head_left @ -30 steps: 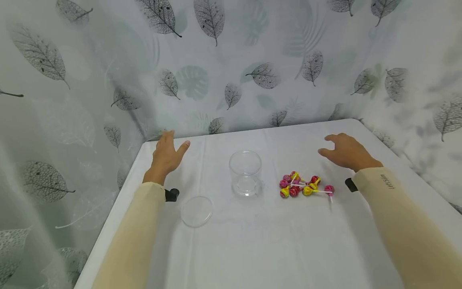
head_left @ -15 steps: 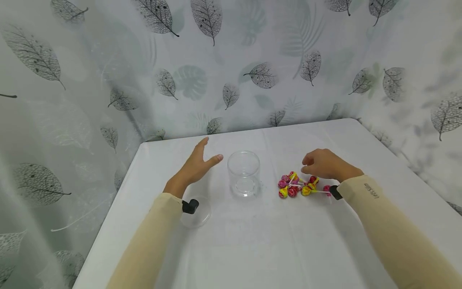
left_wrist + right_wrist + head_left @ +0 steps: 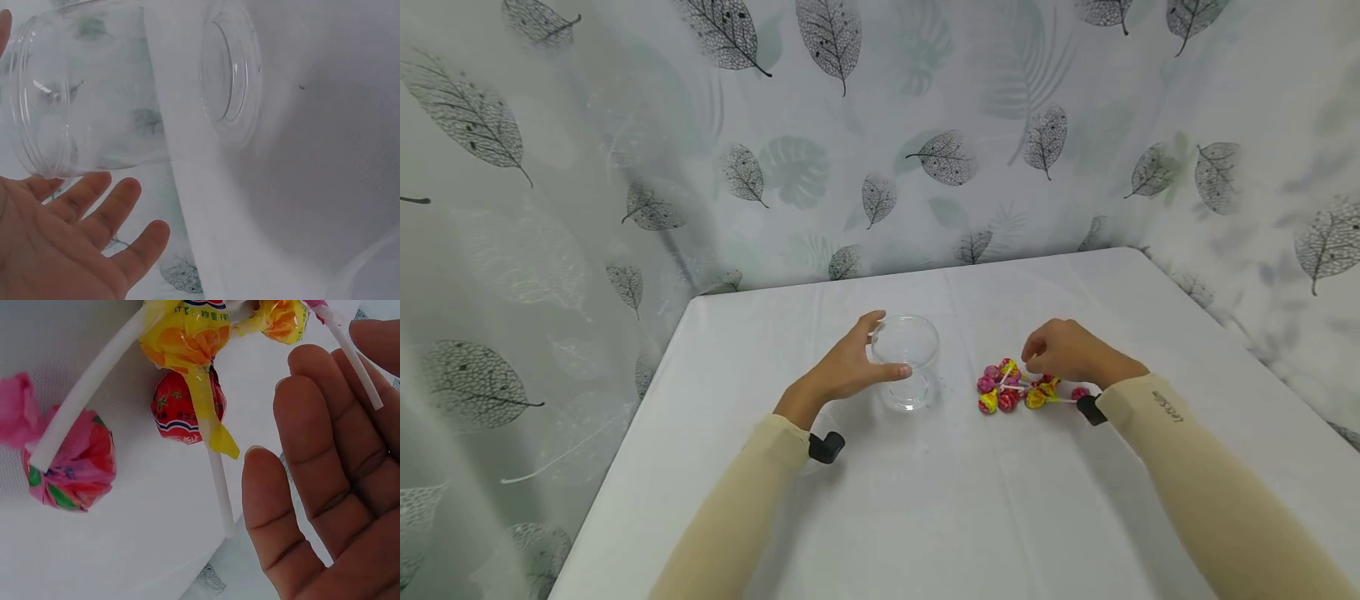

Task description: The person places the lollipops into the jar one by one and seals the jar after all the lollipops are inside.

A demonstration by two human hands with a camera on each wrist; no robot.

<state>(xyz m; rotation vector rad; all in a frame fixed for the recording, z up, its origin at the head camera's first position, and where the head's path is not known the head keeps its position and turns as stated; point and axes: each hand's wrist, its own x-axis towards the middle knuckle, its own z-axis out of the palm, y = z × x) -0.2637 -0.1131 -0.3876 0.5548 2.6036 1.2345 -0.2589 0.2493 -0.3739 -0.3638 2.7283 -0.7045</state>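
Note:
A clear plastic jar [image 3: 912,346] stands upright at mid-table. My left hand [image 3: 850,367] reaches round its left side, thumb in front and other fingers behind. In the left wrist view the fingers [image 3: 150,247] are spread, with fingertips right at the jar's rim [image 3: 28,112]. My right hand [image 3: 1067,354] is low over a pile of wrapped lollipops [image 3: 1009,400]. The right wrist view shows its fingers [image 3: 306,425] loosely extended; a white stick [image 3: 359,369] lies between thumb and fingers, with a gap beside it. Red, yellow and pink wrappers show.
A clear round lid [image 3: 375,269] lies on the table, partly hidden by my left wrist in the head view. A white cloth covers the table [image 3: 925,517]. A leaf-patterned curtain [image 3: 880,133] hangs behind and at both sides.
My left hand has moved right, from the far left side of the table to the jar. My right hand has come left and down over the lollipops, its fingers more bent.

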